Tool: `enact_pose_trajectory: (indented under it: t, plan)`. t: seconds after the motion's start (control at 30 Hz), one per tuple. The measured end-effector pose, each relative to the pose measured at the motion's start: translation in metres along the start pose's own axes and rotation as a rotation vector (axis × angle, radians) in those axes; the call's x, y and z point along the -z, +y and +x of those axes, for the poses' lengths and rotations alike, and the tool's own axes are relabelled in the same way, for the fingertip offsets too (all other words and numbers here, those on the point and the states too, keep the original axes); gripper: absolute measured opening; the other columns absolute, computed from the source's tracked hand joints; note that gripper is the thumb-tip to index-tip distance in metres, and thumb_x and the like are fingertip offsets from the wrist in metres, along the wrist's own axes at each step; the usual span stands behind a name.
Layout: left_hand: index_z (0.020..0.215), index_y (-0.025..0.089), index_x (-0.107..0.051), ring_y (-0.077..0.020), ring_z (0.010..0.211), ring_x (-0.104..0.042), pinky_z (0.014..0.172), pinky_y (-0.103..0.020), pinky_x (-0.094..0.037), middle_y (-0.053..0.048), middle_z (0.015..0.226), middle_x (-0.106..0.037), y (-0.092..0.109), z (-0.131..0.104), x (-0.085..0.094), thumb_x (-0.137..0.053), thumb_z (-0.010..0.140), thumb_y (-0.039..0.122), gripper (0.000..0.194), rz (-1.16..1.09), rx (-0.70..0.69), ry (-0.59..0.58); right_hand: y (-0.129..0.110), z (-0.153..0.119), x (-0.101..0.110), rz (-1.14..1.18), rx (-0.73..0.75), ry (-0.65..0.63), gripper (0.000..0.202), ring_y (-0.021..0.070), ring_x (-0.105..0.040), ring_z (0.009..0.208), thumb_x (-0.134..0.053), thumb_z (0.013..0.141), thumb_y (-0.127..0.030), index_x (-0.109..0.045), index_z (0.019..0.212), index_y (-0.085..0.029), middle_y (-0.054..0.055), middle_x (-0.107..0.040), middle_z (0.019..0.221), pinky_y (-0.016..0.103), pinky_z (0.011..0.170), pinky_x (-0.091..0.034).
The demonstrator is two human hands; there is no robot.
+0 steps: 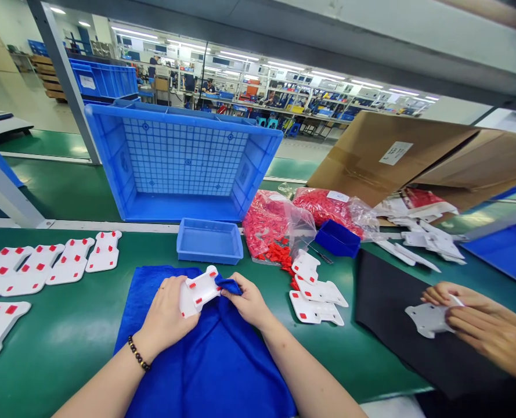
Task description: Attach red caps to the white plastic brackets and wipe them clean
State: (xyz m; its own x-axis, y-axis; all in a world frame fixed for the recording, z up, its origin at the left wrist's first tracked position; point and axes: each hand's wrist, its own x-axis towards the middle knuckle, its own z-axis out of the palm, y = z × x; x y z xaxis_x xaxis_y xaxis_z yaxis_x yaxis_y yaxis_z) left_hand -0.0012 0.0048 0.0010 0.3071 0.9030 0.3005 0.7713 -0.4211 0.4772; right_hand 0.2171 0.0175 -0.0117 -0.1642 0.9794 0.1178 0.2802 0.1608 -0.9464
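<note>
A: What is the room like?
B: It's a big, bright workroom. A green surface (79,331) runs across the picture.

A: What's at the left?
B: White plates (103,252) with red spots lie in a slanted row, and one more sits lower down.

A: And the middle?
B: A big blue bin (183,208) stands on its side at the back, with a small blue tray (209,242) in front. Below them is a blue cloth (205,360).

A: What are the hands doing there?
B: The left hand (167,313) is curled around the left end of a spotted white piece (204,288), up above the cloth. The right hand (249,299) pinches a bunched bit of cloth against the piece's right end.

A: What's right of that?
B: Clear bags of red bits (264,223), some spilled out. Three spotted plates (316,307) overlap below, and a dark blue box (338,239) is near.

A: And far right?
B: A brown box (371,162) is up high. Lower down, another person's hands (488,337) hold a white plate (429,319) over a black sheet (379,290).
</note>
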Motion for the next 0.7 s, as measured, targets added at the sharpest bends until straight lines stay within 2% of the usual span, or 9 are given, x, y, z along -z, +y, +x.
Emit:
enact_pose_trajectory:
  t: [0.1, 0.2, 0.27, 0.33, 0.4, 0.53, 0.6, 0.7]
  plan:
    - [0.113, 0.017, -0.042, -0.0259, 0.099, -0.051, 0.085, -0.041, -0.043, -0.009, 0.106, -0.053, 0.002, 0.001, 0.005, -0.06, 0.063, 0.028, 0.054, -0.015, 0.058, -0.089, 0.005, 0.005, 0.005, 0.021, -0.04, 0.172, 0.015, 0.0134, -0.051, 0.065, -0.058, 0.076, -0.033, -0.06, 0.078, -0.019, -0.002, -0.059, 0.07, 0.025, 0.065, -0.04]
    - [0.112, 0.018, -0.044, -0.0259, 0.099, -0.05, 0.087, -0.042, -0.042, -0.008, 0.105, -0.054, 0.006, 0.001, 0.011, -0.062, 0.061, 0.03, 0.055, -0.047, 0.024, -0.236, 0.015, 0.012, 0.011, 0.198, -0.115, 0.394, 0.022, 0.0152, -0.054, 0.07, -0.058, 0.076, -0.037, -0.061, 0.084, -0.017, 0.001, -0.062, 0.076, 0.028, 0.069, -0.042]
    - [0.114, 0.019, -0.044, -0.0265, 0.104, -0.048, 0.094, -0.044, -0.037, -0.008, 0.108, -0.053, 0.009, -0.002, 0.011, -0.063, 0.06, 0.03, 0.059, -0.057, -0.049, -0.304, 0.019, 0.013, 0.012, 0.284, -0.153, 0.458, 0.027, 0.0169, -0.055, 0.071, -0.057, 0.076, -0.04, -0.062, 0.085, -0.015, 0.002, -0.064, 0.076, 0.03, 0.069, -0.043]
    - [0.118, 0.02, -0.044, -0.0272, 0.109, -0.045, 0.1, -0.045, -0.032, -0.008, 0.113, -0.051, 0.01, -0.007, 0.009, -0.063, 0.059, 0.028, 0.062, -0.047, -0.112, -0.339, 0.016, 0.009, 0.009, 0.236, -0.104, 0.459, 0.026, 0.0184, -0.056, 0.075, -0.055, 0.077, -0.038, -0.063, 0.089, -0.015, 0.004, -0.065, 0.08, 0.032, 0.072, -0.044]
    - [0.121, 0.02, -0.042, -0.0284, 0.113, -0.043, 0.101, -0.045, -0.031, -0.009, 0.119, -0.049, 0.01, -0.012, 0.004, -0.063, 0.058, 0.029, 0.067, -0.032, -0.142, -0.365, 0.006, 0.001, 0.003, 0.074, 0.07, 0.353, 0.02, 0.0188, -0.056, 0.081, -0.053, 0.08, -0.032, -0.063, 0.091, -0.018, 0.005, -0.064, 0.087, 0.033, 0.076, -0.043]
    - [0.127, 0.015, -0.036, -0.0323, 0.12, -0.038, 0.101, -0.047, -0.031, -0.014, 0.128, -0.045, 0.005, -0.019, -0.005, -0.063, 0.059, 0.033, 0.075, -0.007, -0.101, -0.396, -0.017, -0.012, -0.012, -0.283, 0.506, -0.165, 0.012, 0.0201, -0.053, 0.091, -0.054, 0.079, -0.027, -0.064, 0.082, -0.02, 0.007, -0.061, 0.091, 0.036, 0.08, -0.042]
    - [0.13, 0.015, -0.03, -0.0322, 0.121, -0.038, 0.101, -0.047, -0.031, -0.014, 0.131, -0.043, 0.004, -0.018, -0.007, -0.061, 0.061, 0.033, 0.077, -0.013, -0.082, -0.393, -0.022, -0.013, -0.017, -0.443, 0.581, -0.331, 0.012, 0.0205, -0.051, 0.095, -0.055, 0.079, -0.029, -0.063, 0.083, -0.019, 0.007, -0.059, 0.093, 0.037, 0.082, -0.041]
    - [0.132, 0.017, -0.026, -0.031, 0.12, -0.039, 0.1, -0.046, -0.033, -0.011, 0.132, -0.043, 0.004, -0.016, -0.007, -0.06, 0.063, 0.032, 0.078, -0.042, -0.1, -0.389, -0.02, -0.01, -0.021, -0.594, 0.581, -0.39, 0.012, 0.0183, -0.05, 0.09, -0.05, 0.082, -0.025, -0.061, 0.082, -0.018, 0.007, -0.059, 0.09, 0.035, 0.08, -0.041]
